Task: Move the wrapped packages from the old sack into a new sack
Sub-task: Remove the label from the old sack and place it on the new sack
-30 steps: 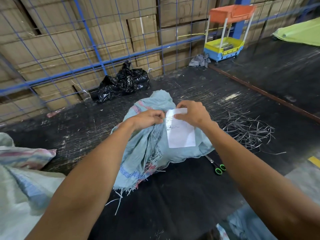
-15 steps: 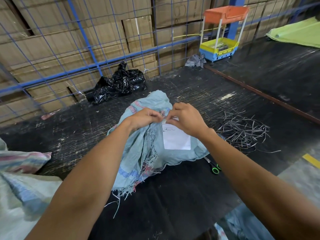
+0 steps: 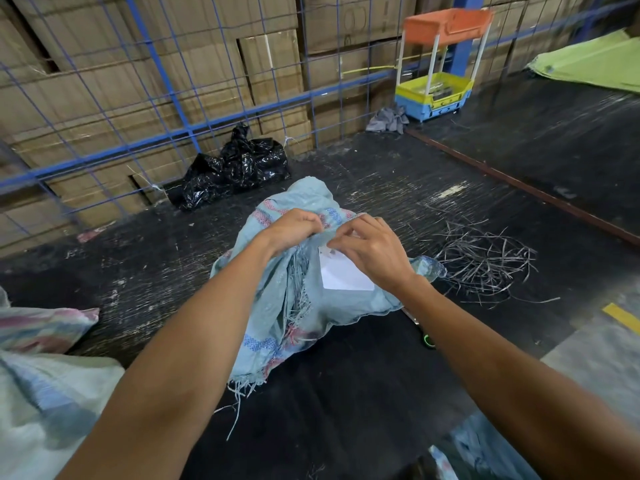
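Note:
A frayed light-blue woven sack (image 3: 291, 306) with red and blue stripes lies crumpled on the black floor at the centre. A white paper label (image 3: 341, 277) rests on it, partly under my right hand. My left hand (image 3: 294, 226) pinches the sack's upper edge. My right hand (image 3: 372, 251) pinches the same edge just beside it, above the label. A pale woven sack (image 3: 38, 386) lies at the lower left. No wrapped packages are visible.
Green-handled scissors (image 3: 427, 339) peek out beside my right forearm. Loose cut strips (image 3: 485, 261) lie to the right. A black plastic bag (image 3: 239, 164) sits by the blue wire fence (image 3: 180, 109). A small coloured cart (image 3: 436, 84) stands at the back right.
The label slid down and is now half covered by the sack's edge. My two hands came closer together on that edge, and my view shifted slightly.

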Available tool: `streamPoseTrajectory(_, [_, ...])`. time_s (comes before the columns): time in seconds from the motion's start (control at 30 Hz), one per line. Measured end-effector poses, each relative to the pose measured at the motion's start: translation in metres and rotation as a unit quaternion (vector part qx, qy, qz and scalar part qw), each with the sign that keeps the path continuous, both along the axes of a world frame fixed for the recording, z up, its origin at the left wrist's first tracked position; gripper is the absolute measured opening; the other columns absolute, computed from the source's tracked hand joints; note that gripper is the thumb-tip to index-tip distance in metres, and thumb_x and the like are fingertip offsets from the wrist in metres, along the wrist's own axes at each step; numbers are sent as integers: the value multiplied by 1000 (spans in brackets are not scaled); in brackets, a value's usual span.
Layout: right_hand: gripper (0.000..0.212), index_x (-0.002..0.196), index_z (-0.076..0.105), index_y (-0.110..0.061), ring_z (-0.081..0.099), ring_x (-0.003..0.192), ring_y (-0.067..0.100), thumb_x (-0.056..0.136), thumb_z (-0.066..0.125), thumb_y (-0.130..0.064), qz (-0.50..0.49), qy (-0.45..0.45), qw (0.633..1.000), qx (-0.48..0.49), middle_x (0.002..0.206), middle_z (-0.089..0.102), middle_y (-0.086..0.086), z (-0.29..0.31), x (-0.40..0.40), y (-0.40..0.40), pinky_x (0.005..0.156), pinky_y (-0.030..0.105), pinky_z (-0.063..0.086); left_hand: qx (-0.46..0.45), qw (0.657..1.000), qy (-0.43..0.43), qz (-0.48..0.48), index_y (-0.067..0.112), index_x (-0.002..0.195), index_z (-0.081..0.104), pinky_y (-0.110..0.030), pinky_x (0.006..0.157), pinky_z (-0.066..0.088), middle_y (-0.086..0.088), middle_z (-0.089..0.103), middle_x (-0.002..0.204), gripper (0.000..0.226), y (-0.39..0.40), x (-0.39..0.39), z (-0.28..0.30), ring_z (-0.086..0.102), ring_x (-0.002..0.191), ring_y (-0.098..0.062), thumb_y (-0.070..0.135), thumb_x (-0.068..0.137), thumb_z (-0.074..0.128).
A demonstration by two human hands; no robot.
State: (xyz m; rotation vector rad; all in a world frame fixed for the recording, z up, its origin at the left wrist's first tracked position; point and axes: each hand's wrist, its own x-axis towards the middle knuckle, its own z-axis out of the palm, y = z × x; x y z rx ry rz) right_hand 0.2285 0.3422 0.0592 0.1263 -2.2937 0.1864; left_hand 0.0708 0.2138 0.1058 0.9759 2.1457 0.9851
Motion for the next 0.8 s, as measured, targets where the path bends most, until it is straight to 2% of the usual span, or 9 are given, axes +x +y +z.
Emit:
streamPoseTrajectory(0.03, [9,93,77,-31,58,89,20,88,72,-25,-10,-7,1000,-4,101,66,-4,1,1,1,77,26,31,-1,1000,-7,-25,0,96,69,-29,82,46,1,70,107,21,1,0,3,49,88,-10,18,91,59])
streamPoseTrajectory(0.1, [15,102,76,-34,56,92,18,91,69,-25,-32,-25,999,-3,105,64,-4,2,1,3,79,28,33,-31,996,-9,-84,24,103,75,-31,97,45,4,71,111,20,3,2,10,61,106,-15,34,93,61])
streamPoseTrajectory(0.17, [22,110,73,-33,54,84,19,93,67,-22,-34,-38,999,-7,95,62,-3,2,1,5,73,31,37,-87,987,1,-132,35,103,75,-27,99,44,3,72,110,17,6,1,12,62,108,-9,43,92,65])
streamPoseTrajectory(0.3, [32,116,72,-31,49,74,19,90,70,-13,-17,-68,997,-39,86,59,-1,4,6,6,67,30,39,-105,985,-59,-127,17,78,68,-8,51,39,21,58,57,23,10,5,11,49,48,6,26,98,61])
streamPoseTrajectory(0.37, [35,119,71,-29,47,73,20,89,70,-11,-11,-80,995,-51,85,56,1,5,11,6,67,28,38,-101,982,-92,-133,10,85,71,-10,54,42,16,65,65,18,11,8,8,55,56,5,24,94,65])
streamPoseTrajectory(0.43, [35,119,71,-26,46,72,20,87,72,-11,-11,-80,995,-61,83,54,2,5,15,6,65,27,35,-80,985,-97,-118,6,97,75,-18,72,47,3,70,85,25,14,5,3,60,79,-4,29,88,73])
streamPoseTrajectory(0.53, [31,112,74,-23,44,66,21,85,75,-9,-6,-61,997,-53,76,51,3,0,18,7,57,31,36,-54,995,-59,-65,10,89,76,-30,97,46,-3,72,97,6,22,2,-3,62,98,-13,15,90,72])
streamPoseTrajectory(0.67, [29,109,75,-19,47,64,22,87,68,-2,11,-37,999,-18,74,51,4,-5,15,3,57,36,40,-26,998,-2,54,9,89,75,-29,88,48,0,70,98,12,26,-5,-10,61,98,-15,8,93,64])
streamPoseTrajectory(0.8, [35,107,76,-20,45,69,17,88,58,4,15,-20,1000,8,76,53,1,-4,17,-4,67,24,23,-38,985,63,156,5,97,74,-32,88,49,1,65,101,20,24,-12,-16,59,97,-20,6,93,54])
